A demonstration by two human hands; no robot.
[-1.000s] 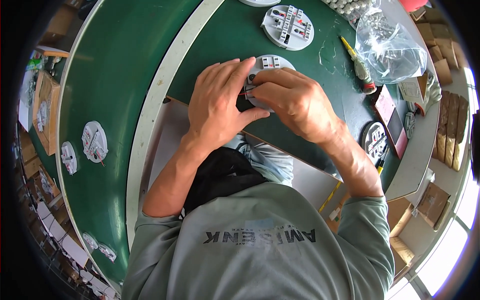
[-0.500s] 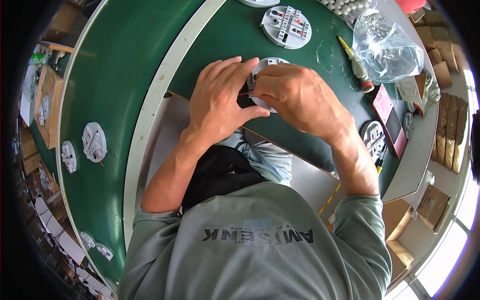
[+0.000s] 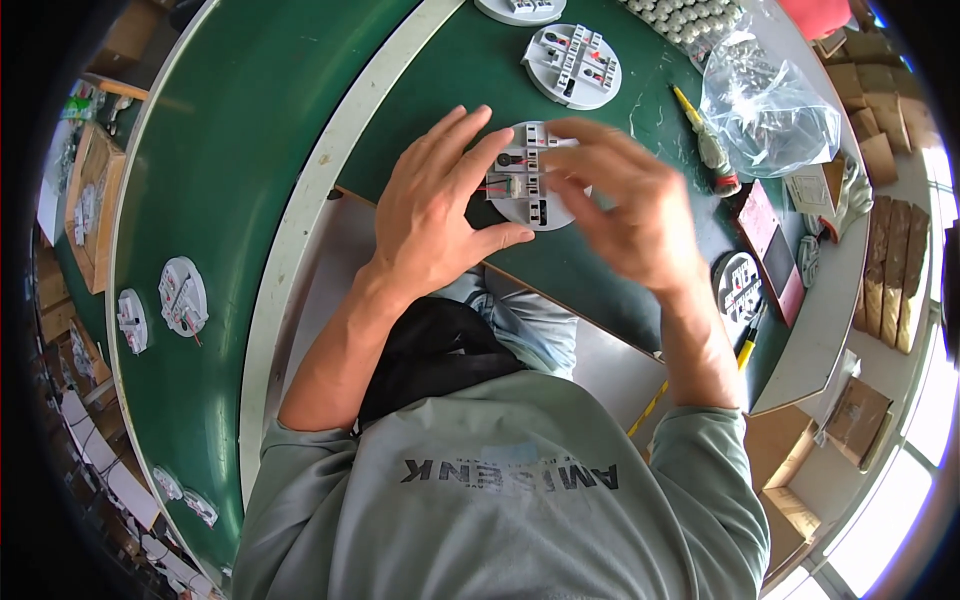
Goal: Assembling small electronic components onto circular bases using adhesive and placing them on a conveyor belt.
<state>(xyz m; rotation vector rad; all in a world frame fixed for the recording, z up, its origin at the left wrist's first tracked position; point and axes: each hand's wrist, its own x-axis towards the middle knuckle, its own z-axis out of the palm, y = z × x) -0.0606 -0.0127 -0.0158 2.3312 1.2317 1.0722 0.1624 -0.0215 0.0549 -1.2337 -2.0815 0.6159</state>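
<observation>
We see left hand [image 3: 432, 208] spread at grey disc [image 3: 515, 208], near desk [image 3: 440, 95] front edge, likely steadying it; right hand [image 3: 635, 215] blurred, can't tell if pinching.

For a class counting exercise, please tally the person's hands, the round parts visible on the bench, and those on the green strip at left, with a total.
Hands: 2 (left hand, right hand)
Round parts on the bench: 4
Round parts on the green strip: 4
Total: 10

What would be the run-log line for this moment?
left hand: at disc's left edge | right hand: blurred, over disc | disc: on green table
</observation>
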